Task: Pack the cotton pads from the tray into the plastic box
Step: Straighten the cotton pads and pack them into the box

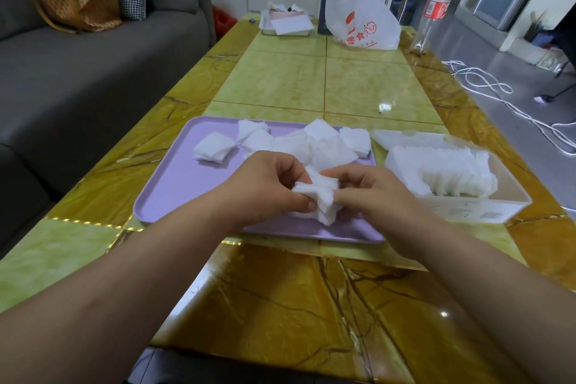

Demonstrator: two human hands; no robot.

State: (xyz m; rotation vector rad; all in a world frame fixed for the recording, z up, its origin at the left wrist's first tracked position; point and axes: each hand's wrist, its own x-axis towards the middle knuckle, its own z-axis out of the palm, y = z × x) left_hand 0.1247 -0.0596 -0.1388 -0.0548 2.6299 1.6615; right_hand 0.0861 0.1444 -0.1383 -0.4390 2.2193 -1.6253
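On the table point(358, 81), the tray point(174, 190) lies broadside before the person. The box point(467, 212) stands just beside the tray's right edge, mouth up and part filled with a standing row, likely to keep each carry short. Loose pads point(311, 143) heap along the tray's far side, leaving its near-left floor bare for working. Over the tray's near middle, the left hand point(265, 187) and right hand point(374, 193) hold a stack point(318, 196) from opposite sides, fingers clamped on it, probably squaring its edges.
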